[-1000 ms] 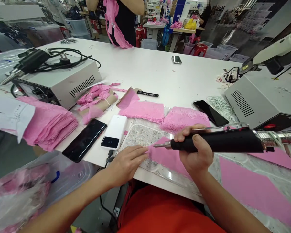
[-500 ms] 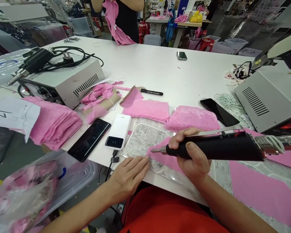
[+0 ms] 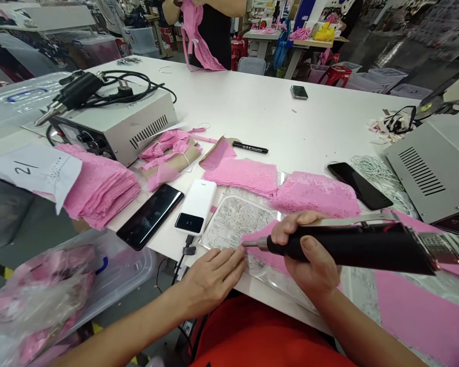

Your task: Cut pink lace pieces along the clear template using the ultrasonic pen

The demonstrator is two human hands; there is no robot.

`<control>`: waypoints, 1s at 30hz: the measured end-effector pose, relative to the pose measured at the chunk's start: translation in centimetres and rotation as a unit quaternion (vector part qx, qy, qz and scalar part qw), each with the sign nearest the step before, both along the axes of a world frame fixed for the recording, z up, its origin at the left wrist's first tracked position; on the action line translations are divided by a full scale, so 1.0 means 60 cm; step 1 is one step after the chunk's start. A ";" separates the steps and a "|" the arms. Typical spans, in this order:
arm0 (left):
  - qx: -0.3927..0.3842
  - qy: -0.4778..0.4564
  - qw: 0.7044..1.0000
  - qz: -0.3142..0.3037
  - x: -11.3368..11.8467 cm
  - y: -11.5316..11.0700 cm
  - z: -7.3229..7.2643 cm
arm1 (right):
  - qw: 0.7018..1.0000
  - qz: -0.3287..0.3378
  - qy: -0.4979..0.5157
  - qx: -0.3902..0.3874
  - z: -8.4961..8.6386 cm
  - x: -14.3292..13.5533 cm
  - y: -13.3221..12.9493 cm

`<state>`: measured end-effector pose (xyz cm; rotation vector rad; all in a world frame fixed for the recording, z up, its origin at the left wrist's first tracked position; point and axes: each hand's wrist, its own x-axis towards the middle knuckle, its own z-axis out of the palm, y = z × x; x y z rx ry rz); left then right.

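My right hand is wrapped round a thick black handheld ultrasonic welding tool with a narrow metal tip. The tip points left and lies at the left end of a pink fabric piece, which my right hand partly covers. Beneath that piece is a clear plastic-covered board with a grey mottled surface. My left hand lies flat, fingers stretched out side by side, its fingertips by the tool tip and the fabric's end. Whether the tip presses on the cloth, I cannot tell.
Pink lace stacks lie behind the board. Left are a white power bank, a black phone and a grey control box. Another phone and box stand right. Across the table a person holds pink cloth.
The view has turned slightly left, so everything sits further right. The tool's rear end has dipped a little. Both hands keep about the same place over the fabric.
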<state>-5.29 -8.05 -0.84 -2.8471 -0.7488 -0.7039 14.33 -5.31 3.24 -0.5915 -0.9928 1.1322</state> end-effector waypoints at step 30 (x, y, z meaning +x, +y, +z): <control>-0.025 0.033 0.999 0.012 0.004 0.005 0.000 | 0.999 -0.050 -0.001 0.005 0.001 0.011 0.016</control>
